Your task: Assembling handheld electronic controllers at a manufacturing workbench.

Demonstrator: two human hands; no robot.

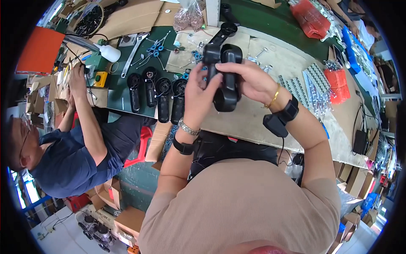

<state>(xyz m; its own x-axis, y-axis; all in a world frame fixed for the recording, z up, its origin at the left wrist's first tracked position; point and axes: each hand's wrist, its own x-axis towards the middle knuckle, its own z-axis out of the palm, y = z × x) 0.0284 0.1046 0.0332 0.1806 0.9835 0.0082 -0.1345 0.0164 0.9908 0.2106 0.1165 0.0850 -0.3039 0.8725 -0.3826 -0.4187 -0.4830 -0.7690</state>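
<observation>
Above the near edge of the worktop, my left hand [198, 95] is closed on a glossy black plastic housing [212, 53], thumb along its side. My right hand [253, 80] grips a second black housing [228, 99] with a rounded, hollow end, its thumb reaching across to the first. The two parts are side by side and seem to touch; whether they are joined I cannot tell. Behind them another black housing [228, 28] with a round end lies on the bench. To the left, several similar black housings [164, 99] rest in a row.
A co-worker [80, 152] sits at left, hands on the bench. Nearby are a wrench [134, 55], a white bottle [110, 53] and blue parts with wires [155, 48]. Trays of small metal parts [292, 89], long bolts [315, 99] and red bags [338, 86] lie at right.
</observation>
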